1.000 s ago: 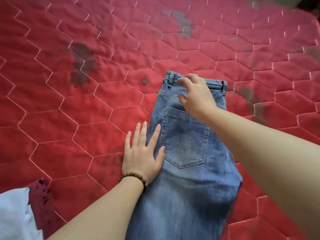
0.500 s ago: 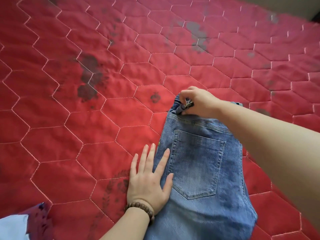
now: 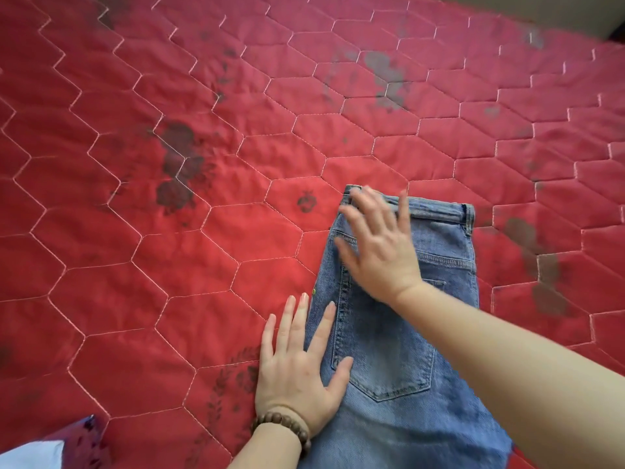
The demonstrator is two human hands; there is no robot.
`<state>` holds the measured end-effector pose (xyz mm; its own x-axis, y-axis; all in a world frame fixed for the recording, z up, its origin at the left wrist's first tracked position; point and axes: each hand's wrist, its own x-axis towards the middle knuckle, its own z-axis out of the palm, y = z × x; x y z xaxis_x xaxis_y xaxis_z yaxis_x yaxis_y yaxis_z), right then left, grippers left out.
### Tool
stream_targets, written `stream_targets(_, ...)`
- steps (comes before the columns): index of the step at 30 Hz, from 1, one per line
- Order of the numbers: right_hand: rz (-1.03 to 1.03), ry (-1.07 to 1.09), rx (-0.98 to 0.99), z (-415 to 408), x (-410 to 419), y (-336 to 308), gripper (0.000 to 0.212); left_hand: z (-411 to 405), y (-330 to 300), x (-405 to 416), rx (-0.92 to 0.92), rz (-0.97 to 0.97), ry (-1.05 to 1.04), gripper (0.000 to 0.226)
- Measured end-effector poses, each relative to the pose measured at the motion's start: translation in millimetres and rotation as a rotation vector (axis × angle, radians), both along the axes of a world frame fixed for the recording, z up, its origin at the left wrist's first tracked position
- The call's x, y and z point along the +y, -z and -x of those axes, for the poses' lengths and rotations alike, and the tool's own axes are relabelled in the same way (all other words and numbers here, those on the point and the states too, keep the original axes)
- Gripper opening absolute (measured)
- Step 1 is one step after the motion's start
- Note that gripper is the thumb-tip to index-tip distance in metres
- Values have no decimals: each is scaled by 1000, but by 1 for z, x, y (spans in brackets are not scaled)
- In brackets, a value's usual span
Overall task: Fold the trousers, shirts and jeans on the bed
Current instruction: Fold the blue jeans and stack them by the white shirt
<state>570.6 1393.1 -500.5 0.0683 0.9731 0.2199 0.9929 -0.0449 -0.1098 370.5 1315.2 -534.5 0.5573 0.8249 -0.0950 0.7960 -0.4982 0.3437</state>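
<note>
Head view: blue jeans [image 3: 406,350] lie flat on the red quilt [image 3: 169,265], waistband at the far end, back pocket up, right of centre. The left hand [image 3: 297,377] rests flat, fingers straight, across the jeans' left edge. The right hand [image 3: 378,248], blurred, spreads its fingers loose over the waistband, gripping nothing. A bead bracelet [image 3: 284,426] circles the left wrist.

Bright even daylight; right hand [image 3: 378,245] motion-blurred; wide-angle edges curved
</note>
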Motion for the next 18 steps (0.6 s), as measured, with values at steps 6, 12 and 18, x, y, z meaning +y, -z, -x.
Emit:
stream_targets(6,363,-88,-58,-4,1,16,64,-1,1,0,20,-23,-7,76)
stream_targets(12,292,308,-208,-67,-20,15,63,-1,2,-1,20,-54,-9,77)
stream_targets(18,473,300,153,-97,-16,9,56,-2,2,-1,48,-94,-10,76)
